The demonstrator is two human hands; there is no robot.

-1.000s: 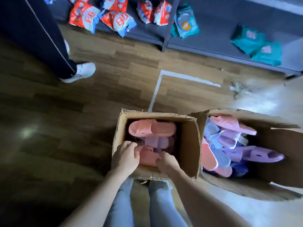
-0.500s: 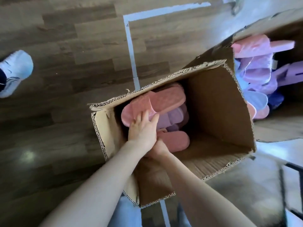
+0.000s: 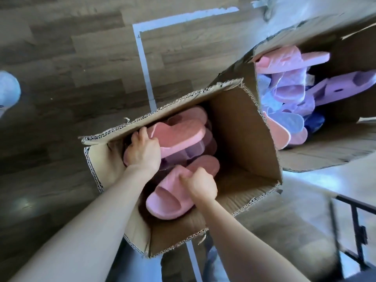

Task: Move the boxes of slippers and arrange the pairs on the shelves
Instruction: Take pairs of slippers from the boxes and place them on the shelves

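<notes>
Brown corrugated cardboard box (image 3: 244, 139) of slippers stands open on the wood-pattern floor (image 3: 81, 68). Head view: inside the box, the left hand (image 3: 145, 151) curls its fingers round one end of the upper salmon-pink foam slipper (image 3: 179, 135), which lies on purple slippers (image 3: 195, 153). The right hand (image 3: 201, 185) pinches the strap of the lower light-pink foam slipper (image 3: 168, 198). A second open cardboard box (image 3: 325, 155), just beside the first on its right, holds mixed pink, purple and blue slippers (image 3: 291, 92). A white tape line (image 3: 142, 58) crosses the floor.
</notes>
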